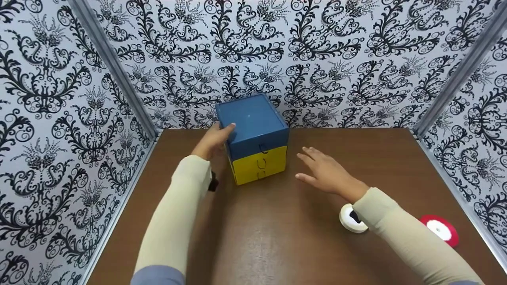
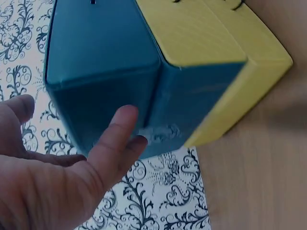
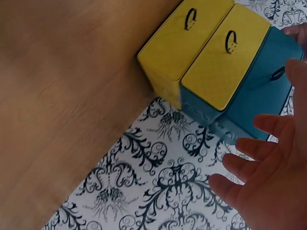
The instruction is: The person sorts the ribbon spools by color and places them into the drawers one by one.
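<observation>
A small drawer box (image 1: 253,118) with a blue upper part and yellow drawer fronts (image 1: 259,166) stands at the back of the table. Dark loop handles (image 2: 237,5) show on its front. My left hand (image 1: 216,139) is at the box's left side, thumb over the top edge, fingers (image 2: 125,117) extended beside the blue wall; whether they touch it I cannot tell. To the right of the box, my right hand (image 1: 326,172) hovers with spread fingers (image 3: 240,167) and holds nothing.
Under my right wrist lies a white round spool (image 1: 350,223). Farther right, partly behind the forearm, is a red spool (image 1: 451,233) with a white centre. Patterned walls (image 1: 317,79) enclose the brown table (image 1: 253,237) at the back and sides.
</observation>
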{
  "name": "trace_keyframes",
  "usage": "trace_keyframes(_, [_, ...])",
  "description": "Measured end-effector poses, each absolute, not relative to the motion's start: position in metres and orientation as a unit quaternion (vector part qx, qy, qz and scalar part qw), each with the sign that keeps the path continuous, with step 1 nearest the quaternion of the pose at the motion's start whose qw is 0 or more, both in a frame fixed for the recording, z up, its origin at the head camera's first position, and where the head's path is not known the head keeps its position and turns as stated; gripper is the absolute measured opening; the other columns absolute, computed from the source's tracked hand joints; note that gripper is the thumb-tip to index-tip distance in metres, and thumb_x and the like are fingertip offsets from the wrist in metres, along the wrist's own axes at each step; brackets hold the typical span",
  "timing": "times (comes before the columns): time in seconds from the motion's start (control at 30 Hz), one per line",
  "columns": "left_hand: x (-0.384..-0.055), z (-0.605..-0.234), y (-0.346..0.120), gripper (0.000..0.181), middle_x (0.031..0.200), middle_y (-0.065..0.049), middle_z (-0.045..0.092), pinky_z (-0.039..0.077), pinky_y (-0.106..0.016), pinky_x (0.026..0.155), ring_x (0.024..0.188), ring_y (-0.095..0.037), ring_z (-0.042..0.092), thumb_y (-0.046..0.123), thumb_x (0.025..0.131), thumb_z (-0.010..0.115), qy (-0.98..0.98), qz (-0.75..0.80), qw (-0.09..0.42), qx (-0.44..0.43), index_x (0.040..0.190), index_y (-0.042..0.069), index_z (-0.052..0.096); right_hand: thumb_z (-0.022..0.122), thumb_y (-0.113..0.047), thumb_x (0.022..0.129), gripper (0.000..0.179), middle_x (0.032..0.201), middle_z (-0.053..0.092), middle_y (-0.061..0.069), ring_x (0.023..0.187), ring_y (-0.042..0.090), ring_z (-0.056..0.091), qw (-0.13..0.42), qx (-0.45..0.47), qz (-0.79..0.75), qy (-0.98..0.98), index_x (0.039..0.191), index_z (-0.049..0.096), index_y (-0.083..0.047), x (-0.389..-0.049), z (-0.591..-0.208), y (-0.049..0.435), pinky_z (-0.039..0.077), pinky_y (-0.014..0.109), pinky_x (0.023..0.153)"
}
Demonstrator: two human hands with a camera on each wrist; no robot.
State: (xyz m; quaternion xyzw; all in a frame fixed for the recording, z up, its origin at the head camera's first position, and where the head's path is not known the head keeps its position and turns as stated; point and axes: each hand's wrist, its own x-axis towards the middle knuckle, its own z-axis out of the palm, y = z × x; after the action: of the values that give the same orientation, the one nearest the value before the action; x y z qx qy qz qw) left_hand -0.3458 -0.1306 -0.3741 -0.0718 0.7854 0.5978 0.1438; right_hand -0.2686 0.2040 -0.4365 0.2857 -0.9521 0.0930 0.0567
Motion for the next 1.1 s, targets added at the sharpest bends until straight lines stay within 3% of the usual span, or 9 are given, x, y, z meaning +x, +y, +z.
trace_keyframes(0.3, [-0.354, -0.387, -0.124, 0.064, 0.138, -0.014, 0.04, 0.047, -0.045, 0.084, 0.109, -0.031, 0.054, 0.023, 0.091, 0.057, 0.77, 0.622, 0.112, -0.088, 0.145, 0.016, 0.024, 0.043, -0.056, 0.091, 0.07, 0.141, 0.037, 0.018, 0.129, 0.033, 0.033, -0.032, 0.297, 0.23, -0.926, 0.137, 0.042, -0.003, -0.279, -0.431, 0.186, 0.024, 0.046, 0.106])
trace_keyframes(0.63, [-0.352, -0.38, -0.12, 0.061, 0.134, -0.016, 0.043, 0.049, -0.044, 0.082, 0.106, -0.032, 0.056, 0.02, 0.092, 0.055, 0.761, 0.631, 0.121, -0.095, 0.144, 0.013, 0.024, 0.045, -0.052, 0.091, 0.057, 0.133, 0.049, 0.007, 0.122, 0.026, 0.043, -0.104, 0.256, 0.352, -0.894, 0.132, 0.049, -0.013, -0.306, -0.413, 0.183, 0.032, 0.045, 0.101])
trace_keyframes(0.87, [-0.354, -0.384, -0.117, 0.064, 0.134, -0.016, 0.042, 0.048, -0.046, 0.081, 0.106, -0.032, 0.056, 0.021, 0.092, 0.055, 0.753, 0.638, 0.126, -0.102, 0.146, 0.016, 0.021, 0.044, -0.038, 0.096, 0.053, 0.129, 0.049, 0.024, 0.111, 0.035, 0.053, -0.161, 0.203, 0.545, -0.798, 0.129, 0.047, 0.004, -0.335, -0.428, 0.181, 0.04, 0.048, 0.093])
trace_keyframes(1.1, [-0.355, -0.388, -0.116, 0.065, 0.14, -0.015, 0.036, 0.045, -0.047, 0.087, 0.115, -0.031, 0.049, 0.023, 0.093, 0.054, 0.762, 0.625, 0.126, -0.11, 0.147, 0.021, 0.019, 0.045, -0.05, 0.092, 0.06, 0.123, 0.055, 0.019, 0.11, 0.033, 0.054, -0.212, 0.142, 0.603, -0.756, 0.124, 0.052, 0.0, -0.344, -0.444, 0.162, 0.037, 0.051, 0.095])
